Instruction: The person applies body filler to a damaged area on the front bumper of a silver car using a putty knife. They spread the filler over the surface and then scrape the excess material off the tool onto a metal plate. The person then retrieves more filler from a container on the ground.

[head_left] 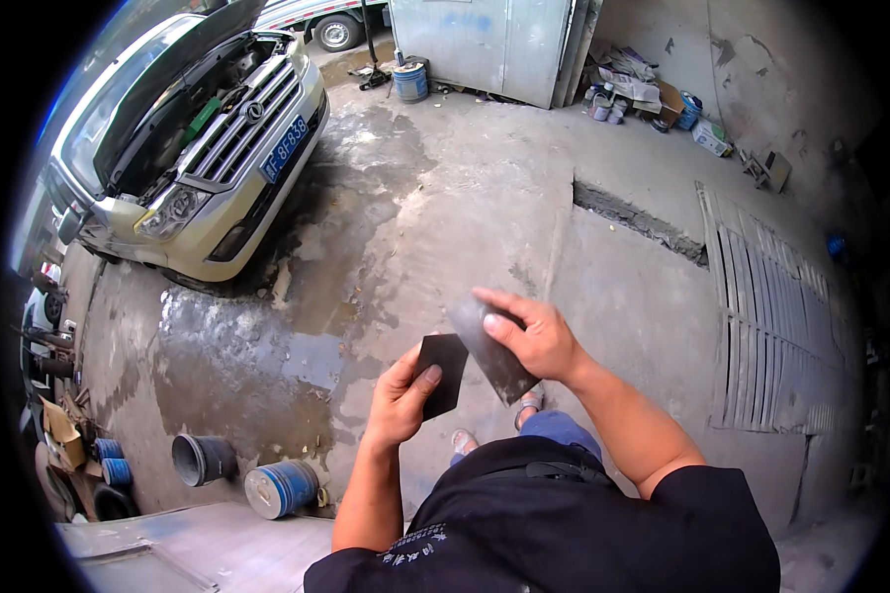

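In front of my body, my left hand is closed on a thin black flat plate, thumb on its face. My right hand grips a larger, longer dark grey flat plate between thumb and fingers; pale specks show along its lower end. Both plates look like putty scrapers, though I cannot tell their exact kind. Tilted in the air, they are held close together, with the grey one to the right. Whether their edges touch is hard to tell. The right hand and its plate are slightly blurred.
A cream van stands at the far left, hood raised. Two buckets lie at the lower left. A slotted metal grate and a broken floor trench are at the right. Wet patches mark the concrete.
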Demonstrator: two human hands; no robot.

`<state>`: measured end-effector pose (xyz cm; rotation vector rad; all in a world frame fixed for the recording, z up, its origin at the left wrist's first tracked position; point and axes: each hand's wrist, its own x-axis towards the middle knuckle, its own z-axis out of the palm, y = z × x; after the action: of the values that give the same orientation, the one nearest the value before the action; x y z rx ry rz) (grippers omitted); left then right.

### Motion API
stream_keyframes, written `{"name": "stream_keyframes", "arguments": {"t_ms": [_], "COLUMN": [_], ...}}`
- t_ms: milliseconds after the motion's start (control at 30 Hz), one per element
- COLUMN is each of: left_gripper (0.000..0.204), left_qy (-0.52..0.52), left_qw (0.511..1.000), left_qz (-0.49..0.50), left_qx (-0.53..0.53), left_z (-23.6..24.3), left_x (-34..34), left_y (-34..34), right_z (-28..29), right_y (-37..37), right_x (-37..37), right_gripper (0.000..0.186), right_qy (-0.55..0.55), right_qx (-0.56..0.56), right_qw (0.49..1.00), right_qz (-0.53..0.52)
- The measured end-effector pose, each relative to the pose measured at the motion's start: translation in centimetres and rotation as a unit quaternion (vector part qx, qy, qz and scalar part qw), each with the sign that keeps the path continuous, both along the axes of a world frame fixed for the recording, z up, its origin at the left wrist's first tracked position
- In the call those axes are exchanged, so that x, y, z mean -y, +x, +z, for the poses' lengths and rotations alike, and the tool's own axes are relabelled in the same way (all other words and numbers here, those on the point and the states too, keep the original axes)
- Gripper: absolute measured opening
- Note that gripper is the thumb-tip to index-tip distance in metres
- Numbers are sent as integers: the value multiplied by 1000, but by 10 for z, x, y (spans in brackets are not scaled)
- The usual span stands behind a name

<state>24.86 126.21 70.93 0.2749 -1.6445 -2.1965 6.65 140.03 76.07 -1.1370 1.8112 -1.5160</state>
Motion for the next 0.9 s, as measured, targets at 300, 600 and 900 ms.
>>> {"name": "stream_keyframes", "arguments": {"t_ms": [300,600,900], "left_gripper": [40,36,31], "left_qy": [124,-56,-13], "left_qw": [988,995,992], "left_qz": [95,2,-41], "left_qx": [10,86,116], "left_z": [10,-2,2], "left_x": [-1,-7,0], "left_y": [-4,3,6], "right_z": [-6,13,10], "right_y": [-13,16,-32], "right_x": [-16,3,-3], "right_gripper": [68,65,22], "right_qy": [-16,-3,129], "right_qx": [71,330,-154], "right_qw": [996,942,980], "right_qz": [-54,61,-2]}}
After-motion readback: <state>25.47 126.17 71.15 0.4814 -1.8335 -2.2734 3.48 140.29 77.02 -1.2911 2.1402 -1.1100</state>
